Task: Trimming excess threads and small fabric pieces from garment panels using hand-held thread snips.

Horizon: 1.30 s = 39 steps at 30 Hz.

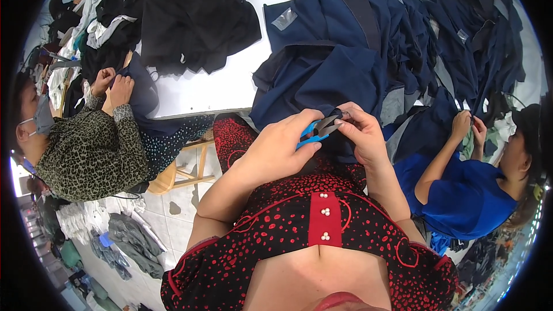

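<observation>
In front of my chest, my left hand (281,144) is closed around small blue-handled thread snips (311,136). Their metal blades point toward the fingers of my right hand (365,136). That hand pinches a small gathered bit of the navy garment (322,80) between thumb and fingers, right beside the blade tips. The rest of the garment spreads from my lap up onto the table. Whether the blades touch a thread is too small to tell.
The white table (199,92) bears a black garment pile (196,17) and a navy pile (357,6). A person in leopard print (95,158) sits at left, one in blue (461,193) at right, both handling dark cloth. A wooden stool (167,178) stands at left.
</observation>
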Motion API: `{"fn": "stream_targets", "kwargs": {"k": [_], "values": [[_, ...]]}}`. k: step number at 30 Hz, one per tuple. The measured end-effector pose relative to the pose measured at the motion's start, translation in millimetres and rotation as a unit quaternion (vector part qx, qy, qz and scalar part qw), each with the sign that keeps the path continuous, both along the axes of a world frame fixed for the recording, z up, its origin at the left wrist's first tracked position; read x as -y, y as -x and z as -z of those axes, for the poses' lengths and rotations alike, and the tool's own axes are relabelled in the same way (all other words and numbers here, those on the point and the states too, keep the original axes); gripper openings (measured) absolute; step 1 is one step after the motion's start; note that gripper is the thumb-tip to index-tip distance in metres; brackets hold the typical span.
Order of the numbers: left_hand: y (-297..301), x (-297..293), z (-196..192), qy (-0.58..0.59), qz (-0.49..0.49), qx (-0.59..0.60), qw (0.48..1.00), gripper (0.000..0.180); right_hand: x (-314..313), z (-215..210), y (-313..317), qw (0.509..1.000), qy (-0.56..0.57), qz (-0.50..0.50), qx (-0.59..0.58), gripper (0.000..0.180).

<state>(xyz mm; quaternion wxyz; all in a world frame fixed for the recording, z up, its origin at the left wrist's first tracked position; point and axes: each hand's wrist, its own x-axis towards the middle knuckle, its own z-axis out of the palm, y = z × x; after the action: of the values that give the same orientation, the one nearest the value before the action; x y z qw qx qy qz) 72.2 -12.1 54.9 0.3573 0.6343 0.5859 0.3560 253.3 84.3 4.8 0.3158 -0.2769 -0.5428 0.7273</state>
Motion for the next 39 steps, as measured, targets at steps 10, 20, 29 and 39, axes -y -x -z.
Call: {"fn": "stream_targets", "kwargs": {"k": [10,20,29,39], "values": [[1.3,0.6,-2.5,-0.002,0.003,-0.013,1.0,0.035,0.5,2.1,-1.0,0.998,-0.058,0.0,0.026,0.013],[1.2,-2.0,-0.5,-0.005,0.001,0.022,1.0,0.034,0.5,2.4,0.8,0.997,-0.077,0.008,0.017,0.013],[5.0,-6.1,6.8,0.041,0.017,0.109,0.993,0.03,-2.0,1.8,3.2,0.99,-0.135,0.022,0.025,0.01],[5.4,-10.2,17.9,0.036,0.014,0.133,0.99,0.026,-2.9,1.2,2.7,0.985,-0.165,0.023,0.047,0.009]]}}
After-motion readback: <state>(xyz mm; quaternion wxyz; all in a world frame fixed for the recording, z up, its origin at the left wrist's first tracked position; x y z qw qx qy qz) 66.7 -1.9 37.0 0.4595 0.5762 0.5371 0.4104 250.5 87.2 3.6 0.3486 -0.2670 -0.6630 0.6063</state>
